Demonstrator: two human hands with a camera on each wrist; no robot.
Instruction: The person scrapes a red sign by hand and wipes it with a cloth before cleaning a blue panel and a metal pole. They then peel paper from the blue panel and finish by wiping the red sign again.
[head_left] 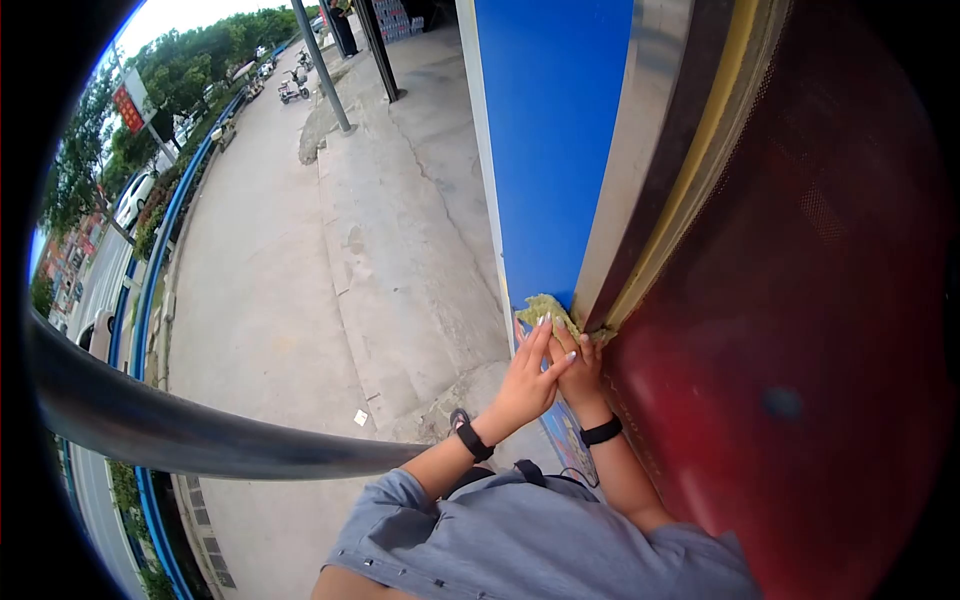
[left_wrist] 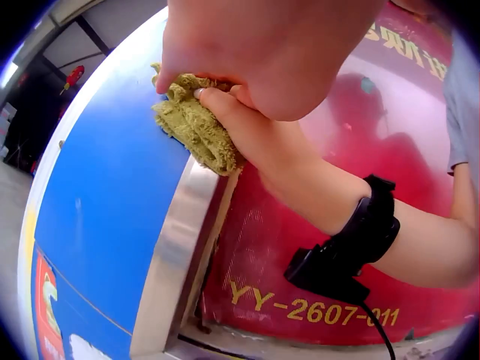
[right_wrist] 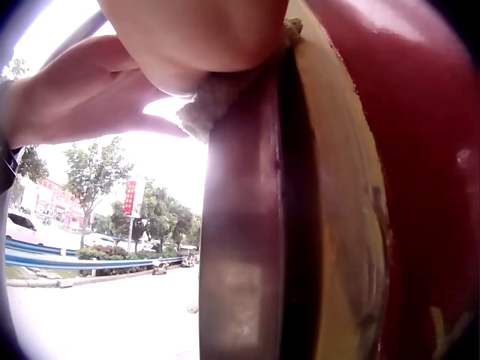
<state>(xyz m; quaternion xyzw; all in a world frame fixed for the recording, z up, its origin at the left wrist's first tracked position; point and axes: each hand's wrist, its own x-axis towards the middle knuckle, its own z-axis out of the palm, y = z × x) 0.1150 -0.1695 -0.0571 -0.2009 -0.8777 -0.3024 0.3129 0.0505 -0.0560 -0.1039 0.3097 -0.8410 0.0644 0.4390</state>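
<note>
Hands (left_wrist: 262, 52) on olive cloth (left_wrist: 193, 129) — fuzzy, seemingly folded.

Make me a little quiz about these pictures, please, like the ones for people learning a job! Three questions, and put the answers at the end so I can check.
1. Pick one. What do the person's left hand and right hand have at their fingers?
A) a paintbrush
B) a yellow-green cloth
C) a newspaper

2. True or false: there is a black strap on each of the person's wrists.

3. Fill in the missing digits: the yellow lettering low on the red panel in the left wrist view reads YY-2607-___.

Key: 1. B. 2. True. 3. 011.
</note>
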